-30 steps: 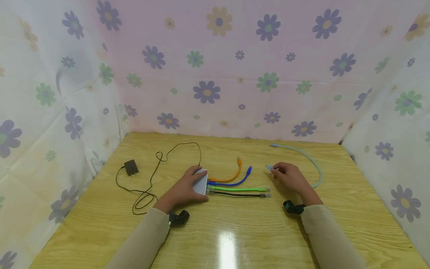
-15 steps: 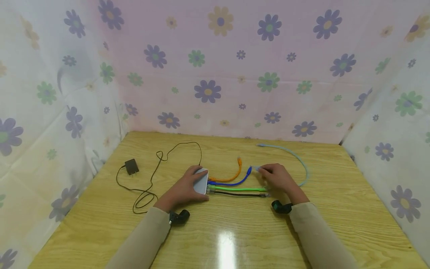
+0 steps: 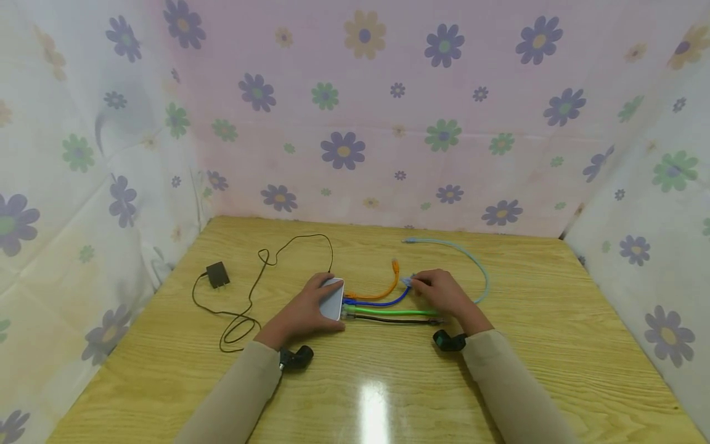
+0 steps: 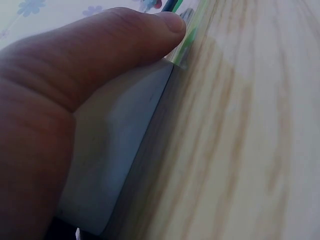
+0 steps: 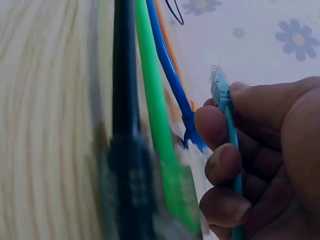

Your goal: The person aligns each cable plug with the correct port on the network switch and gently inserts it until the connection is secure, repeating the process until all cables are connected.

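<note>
My left hand (image 3: 302,311) holds a white network switch (image 3: 331,302), thumb along the near edge and fingers across the far part. Orange (image 3: 378,293), blue (image 3: 383,305), green (image 3: 395,312) and black (image 3: 391,320) Ethernet cables run rightward from it. Between thumb and index finger, my right hand (image 3: 444,292) pinches a light-blue Ethernet cable (image 3: 473,256) just behind its clear plug (image 5: 216,75). Its remaining fingers curl around the cord in the right wrist view. That hand hovers by the blue cable's free end, which it partly hides.
A black power adapter (image 3: 217,275) lies on the left of the wooden table (image 3: 355,382). Its thin black cord (image 3: 249,296) loops across to the switch. The light-blue cable's far plug (image 3: 409,240) rests near the back edge. Flowered curtains (image 3: 388,111) surround the table.
My right hand has moved left with the light-blue cable, bringing its plug closer to the switch. The cable's far end slid left too. The left hand and switch stayed put.
</note>
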{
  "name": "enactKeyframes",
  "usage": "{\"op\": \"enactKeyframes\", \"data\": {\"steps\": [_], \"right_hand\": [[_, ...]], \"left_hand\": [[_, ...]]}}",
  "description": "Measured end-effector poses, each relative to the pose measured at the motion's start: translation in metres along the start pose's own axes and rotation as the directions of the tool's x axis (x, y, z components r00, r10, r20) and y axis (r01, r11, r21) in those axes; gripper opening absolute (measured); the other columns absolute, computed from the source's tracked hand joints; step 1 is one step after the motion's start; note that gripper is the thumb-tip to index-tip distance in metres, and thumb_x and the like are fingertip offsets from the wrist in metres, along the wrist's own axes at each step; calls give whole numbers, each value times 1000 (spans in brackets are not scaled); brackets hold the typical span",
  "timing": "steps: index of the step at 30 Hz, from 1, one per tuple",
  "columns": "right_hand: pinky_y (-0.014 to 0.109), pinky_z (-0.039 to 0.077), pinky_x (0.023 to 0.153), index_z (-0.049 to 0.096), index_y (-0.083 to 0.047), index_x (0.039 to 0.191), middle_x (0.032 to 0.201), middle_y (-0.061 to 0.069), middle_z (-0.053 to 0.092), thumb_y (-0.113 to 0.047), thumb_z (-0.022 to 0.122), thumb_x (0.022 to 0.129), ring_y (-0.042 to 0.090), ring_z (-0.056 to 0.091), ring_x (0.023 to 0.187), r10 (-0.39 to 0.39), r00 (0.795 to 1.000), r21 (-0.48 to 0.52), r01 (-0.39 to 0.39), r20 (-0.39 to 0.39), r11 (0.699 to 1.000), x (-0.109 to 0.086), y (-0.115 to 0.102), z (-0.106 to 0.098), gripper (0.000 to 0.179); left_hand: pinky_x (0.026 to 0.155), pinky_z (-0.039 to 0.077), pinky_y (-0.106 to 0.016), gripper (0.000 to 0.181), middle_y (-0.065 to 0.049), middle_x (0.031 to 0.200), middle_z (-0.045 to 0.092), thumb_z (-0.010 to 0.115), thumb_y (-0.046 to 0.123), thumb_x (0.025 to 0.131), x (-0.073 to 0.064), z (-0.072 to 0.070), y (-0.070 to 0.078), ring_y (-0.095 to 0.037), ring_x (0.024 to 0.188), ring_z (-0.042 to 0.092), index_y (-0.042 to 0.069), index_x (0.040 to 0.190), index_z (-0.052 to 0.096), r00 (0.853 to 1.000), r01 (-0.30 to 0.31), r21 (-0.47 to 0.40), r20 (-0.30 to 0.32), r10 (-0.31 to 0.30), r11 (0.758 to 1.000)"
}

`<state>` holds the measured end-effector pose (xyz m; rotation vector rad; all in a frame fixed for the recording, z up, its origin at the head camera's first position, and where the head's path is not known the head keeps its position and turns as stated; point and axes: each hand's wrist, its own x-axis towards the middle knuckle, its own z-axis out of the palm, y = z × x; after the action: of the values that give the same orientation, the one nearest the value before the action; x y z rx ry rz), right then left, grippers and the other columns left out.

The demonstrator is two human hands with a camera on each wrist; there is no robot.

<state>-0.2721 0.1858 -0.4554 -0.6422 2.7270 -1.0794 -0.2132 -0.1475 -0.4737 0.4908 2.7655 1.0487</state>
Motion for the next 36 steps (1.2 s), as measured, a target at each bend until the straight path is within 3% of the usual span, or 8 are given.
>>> {"op": "enactKeyframes", "data": {"steps": [4, 10, 18, 25, 36], "right_hand": [[32, 45, 70, 73, -10, 109, 92, 2, 70, -28, 54, 100, 13, 55, 74, -13, 1000, -2, 13, 2, 1000, 4, -5, 5, 27], [32, 43, 68, 73, -11, 108, 87, 0, 69, -31, 54, 100, 13, 54, 72, -24, 1000, 4, 24, 8, 1000, 10, -11, 11, 28], [37, 51, 81, 73, -11, 113, 109, 5, 71, -30, 59, 97, 18, 63, 94, -24, 1000, -6, 24, 13, 1000, 14, -22, 17, 29], [33, 50, 76, 72, -11, 117, 107, 4, 71, -27, 60, 97, 12, 61, 85, -32, 998, 16, 31, 45, 999, 17, -32, 20, 28], [33, 52, 78, 71, -11, 116, 107, 4, 71, -25, 59, 97, 15, 65, 89, -93, 994, -53, 95, 52, 994, 24, -40, 28, 27]], "left_hand": [[83, 46, -37, 96, 2, 158, 20, 84, 50, 69, 0, 0, 0, -27, 119, 44, 29, 150, 37, 1000, -3, 7, -1, 3, 1000], [84, 46, -37, 96, 0, 158, 20, 83, 50, 69, 2, 1, -2, -27, 121, 43, 29, 150, 37, 1000, -13, 23, -3, 13, 1000], [84, 46, -38, 96, -2, 158, 21, 83, 52, 69, 3, 1, -4, -27, 123, 42, 27, 151, 38, 1000, -30, 36, -8, 30, 999], [84, 46, -37, 96, 0, 158, 20, 83, 53, 69, 2, 1, -4, -27, 124, 42, 28, 150, 37, 1000, -28, 33, -6, 28, 999], [84, 46, -39, 96, -2, 158, 22, 83, 52, 69, 3, 1, -4, -27, 124, 42, 27, 150, 38, 999, -33, 39, -8, 34, 999]]}}
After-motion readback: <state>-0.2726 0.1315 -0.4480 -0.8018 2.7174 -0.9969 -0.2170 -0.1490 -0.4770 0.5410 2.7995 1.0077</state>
